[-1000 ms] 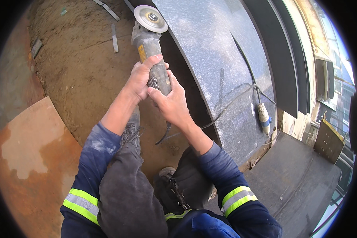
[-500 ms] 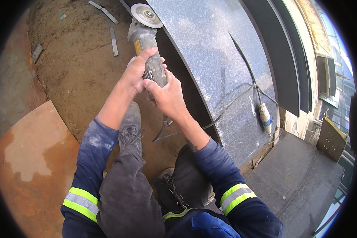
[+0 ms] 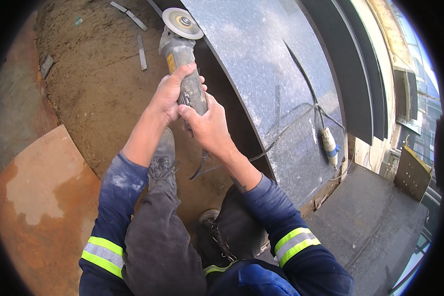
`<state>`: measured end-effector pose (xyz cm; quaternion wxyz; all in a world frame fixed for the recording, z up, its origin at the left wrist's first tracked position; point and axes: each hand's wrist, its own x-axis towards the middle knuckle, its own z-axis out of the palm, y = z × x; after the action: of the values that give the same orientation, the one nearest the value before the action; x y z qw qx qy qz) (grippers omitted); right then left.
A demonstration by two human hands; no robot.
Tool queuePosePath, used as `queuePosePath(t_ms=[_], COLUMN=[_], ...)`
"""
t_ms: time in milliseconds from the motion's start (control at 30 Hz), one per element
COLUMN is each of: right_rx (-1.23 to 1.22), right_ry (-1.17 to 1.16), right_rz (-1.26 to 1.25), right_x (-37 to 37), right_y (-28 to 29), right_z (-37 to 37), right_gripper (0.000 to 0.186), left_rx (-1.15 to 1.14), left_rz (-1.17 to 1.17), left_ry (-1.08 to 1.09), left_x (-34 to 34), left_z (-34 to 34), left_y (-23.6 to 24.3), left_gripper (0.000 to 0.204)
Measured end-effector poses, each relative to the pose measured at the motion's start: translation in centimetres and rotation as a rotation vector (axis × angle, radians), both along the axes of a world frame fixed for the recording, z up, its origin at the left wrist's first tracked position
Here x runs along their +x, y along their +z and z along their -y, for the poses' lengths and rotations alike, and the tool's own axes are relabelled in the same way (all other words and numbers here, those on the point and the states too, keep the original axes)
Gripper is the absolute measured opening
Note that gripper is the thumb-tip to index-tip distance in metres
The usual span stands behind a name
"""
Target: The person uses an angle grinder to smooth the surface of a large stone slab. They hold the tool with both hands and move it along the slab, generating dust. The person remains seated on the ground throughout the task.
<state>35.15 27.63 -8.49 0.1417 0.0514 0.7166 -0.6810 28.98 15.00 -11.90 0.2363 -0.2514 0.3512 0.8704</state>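
Both hands are clamped on an angle grinder point(image 3: 182, 59) held out in front of the person, above sandy ground point(image 3: 98, 84). The left hand point(image 3: 170, 96) wraps the grey body from the left side, fingers curled over the top, and the right hand point(image 3: 209, 128) grips the rear of the body just behind it, so the two hands touch one another. The grinder's disc point(image 3: 183, 23) sits at the far end, right at the edge of a dark speckled stone slab point(image 3: 261, 74); whether it touches the stone cannot be told. A black cable point(image 3: 301, 79) runs across the slab to a white and blue plug connector point(image 3: 329, 146) lying on it. Several narrow stone offcuts point(image 3: 141, 52) lie on the sand beyond the hands. The person's grey boot point(image 3: 163, 163) stands below the left forearm
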Motion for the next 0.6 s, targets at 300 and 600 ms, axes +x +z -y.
queuePosePath(t_ms=[300,600], right_rx=[-0.039,-0.024], right_ry=[0.014,0.019], right_rz=[0.065,0.035], right_x=[3.2,3.5], right_y=[1.8,1.1], right_z=[-1.3,-1.9], right_gripper=[0.031,0.033], left_rx=[-0.012,0.002], left_rz=[0.009,0.0], left_ry=[-0.008,-0.001], left_x=[3.4,3.7], left_z=[-1.2,-1.5], left_y=[0.9,0.6], left_gripper=[0.047,0.05])
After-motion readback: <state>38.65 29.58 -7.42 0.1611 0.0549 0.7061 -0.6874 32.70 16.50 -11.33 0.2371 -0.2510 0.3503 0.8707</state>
